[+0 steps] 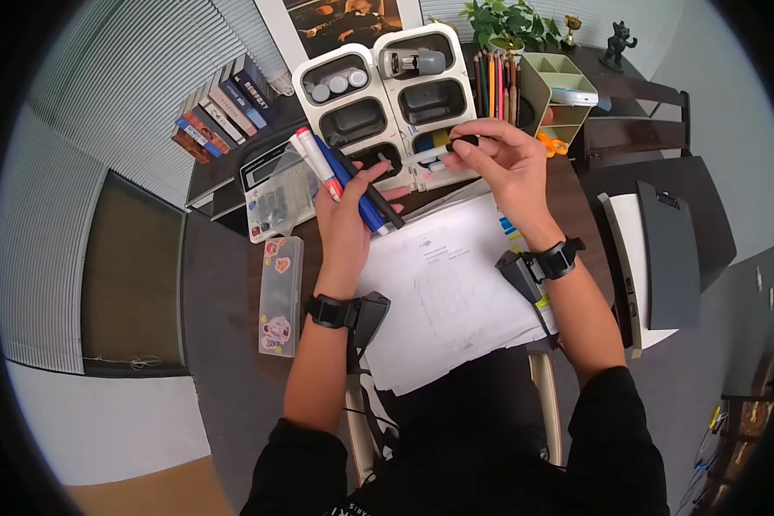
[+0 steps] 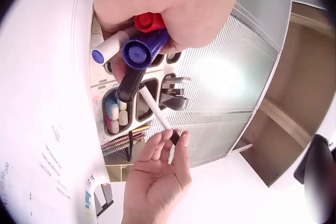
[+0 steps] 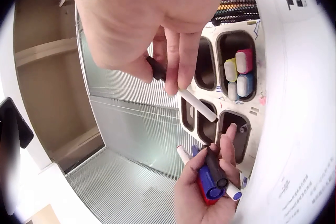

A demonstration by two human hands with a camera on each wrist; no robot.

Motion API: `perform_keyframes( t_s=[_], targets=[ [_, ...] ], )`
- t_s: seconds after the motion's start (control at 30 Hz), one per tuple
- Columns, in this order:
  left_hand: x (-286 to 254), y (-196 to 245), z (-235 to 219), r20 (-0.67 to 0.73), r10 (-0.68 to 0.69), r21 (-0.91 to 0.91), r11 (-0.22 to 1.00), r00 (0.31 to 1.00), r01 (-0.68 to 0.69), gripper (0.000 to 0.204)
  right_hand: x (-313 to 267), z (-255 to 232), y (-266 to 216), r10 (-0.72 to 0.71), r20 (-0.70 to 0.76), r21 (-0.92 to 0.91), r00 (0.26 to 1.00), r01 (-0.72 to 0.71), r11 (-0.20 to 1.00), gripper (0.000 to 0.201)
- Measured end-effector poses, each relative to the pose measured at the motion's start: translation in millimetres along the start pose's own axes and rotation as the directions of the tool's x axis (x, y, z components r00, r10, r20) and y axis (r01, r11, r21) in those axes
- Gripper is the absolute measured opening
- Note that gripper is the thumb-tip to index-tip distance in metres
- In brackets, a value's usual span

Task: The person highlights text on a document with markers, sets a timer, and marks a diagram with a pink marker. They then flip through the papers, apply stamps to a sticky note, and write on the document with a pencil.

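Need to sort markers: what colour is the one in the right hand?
White barrel with a black cap, marker pinched by the right hand; right wrist view shows it best.

Even, bright indoor light; soft shadows. Strong fisheye bend w/ dark vignette at edges, all views. Wrist cams: near hand blurred, overexposed; glare patch on ribbed wall [image 2: 220,77].

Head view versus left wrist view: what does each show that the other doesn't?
Only the head view shows the books, the calculator, the sticker-covered case and the clipboard. Only the left wrist view shows the markers' butt ends head-on. Both show the left hand gripping markers, the right hand pinching a white marker, and the organiser tray.
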State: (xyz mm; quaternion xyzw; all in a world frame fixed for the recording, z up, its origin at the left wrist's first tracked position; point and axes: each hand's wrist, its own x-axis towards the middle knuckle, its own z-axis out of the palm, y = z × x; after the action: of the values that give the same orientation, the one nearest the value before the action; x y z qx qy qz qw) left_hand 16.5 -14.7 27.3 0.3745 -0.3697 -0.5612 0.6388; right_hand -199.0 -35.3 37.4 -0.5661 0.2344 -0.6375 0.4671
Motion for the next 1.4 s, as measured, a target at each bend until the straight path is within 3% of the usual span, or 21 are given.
perform_keyframes(
  t_s=[0.13,0.37,0.57,0.9,0.97,1.03,1.13,1.27,1.37,1.4],
  targets=[
    [3,-2,-9,-0.026,0.114,0.017,0.993,0.993,-0.114,0.029,-2,4,4,0.011,0.12,0.003,0.993,-0.011,1.0,0.021],
    [4,-2,-6,-0.04,0.024,0.027,0.999,0.999,-0.023,0.03,-2,6,4,0.083,0.082,0.042,0.993,-0.086,0.995,0.023],
    [-3,-2,-3,0.097,-0.065,0.119,0.991,0.993,0.054,0.029,1,3,2,0.063,0.025,0.035,0.998,-0.064,0.997,0.024],
    [-18,8,4,0.298,-0.097,0.055,0.995,0.95,0.084,0.032,3,1,2,0.084,-0.017,0.047,0.996,-0.083,0.995,0.028],
    [-21,12,6,0.227,0.0,0.021,1.0,0.974,-0.005,0.033,3,2,0,0.052,-0.021,0.055,0.998,-0.051,0.997,0.029],
    [-22,22,6,0.07,0.027,0.0,1.0,0.997,-0.027,0.029,2,0,-3,0.04,-0.043,0.066,0.998,-0.037,0.997,0.028],
    [-22,37,-4,0.052,0.089,0.114,0.989,0.995,-0.095,0.027,5,-6,1,-0.016,-0.075,0.069,0.997,0.021,0.997,0.023],
    [-47,46,-4,-0.037,-0.048,0.199,0.978,0.998,0.054,0.025,6,-10,2,-0.042,-0.088,0.065,0.995,0.048,0.997,0.019],
    [-52,30,-8,-0.113,-0.06,0.296,0.951,0.992,0.091,0.026,6,-12,0,-0.06,-0.067,0.067,0.996,0.064,0.996,0.019],
    [-48,23,-14,-0.065,-0.044,0.296,0.953,0.997,0.061,0.023,5,-12,0,-0.056,-0.063,0.072,0.996,0.06,0.996,0.019]
  ],
)
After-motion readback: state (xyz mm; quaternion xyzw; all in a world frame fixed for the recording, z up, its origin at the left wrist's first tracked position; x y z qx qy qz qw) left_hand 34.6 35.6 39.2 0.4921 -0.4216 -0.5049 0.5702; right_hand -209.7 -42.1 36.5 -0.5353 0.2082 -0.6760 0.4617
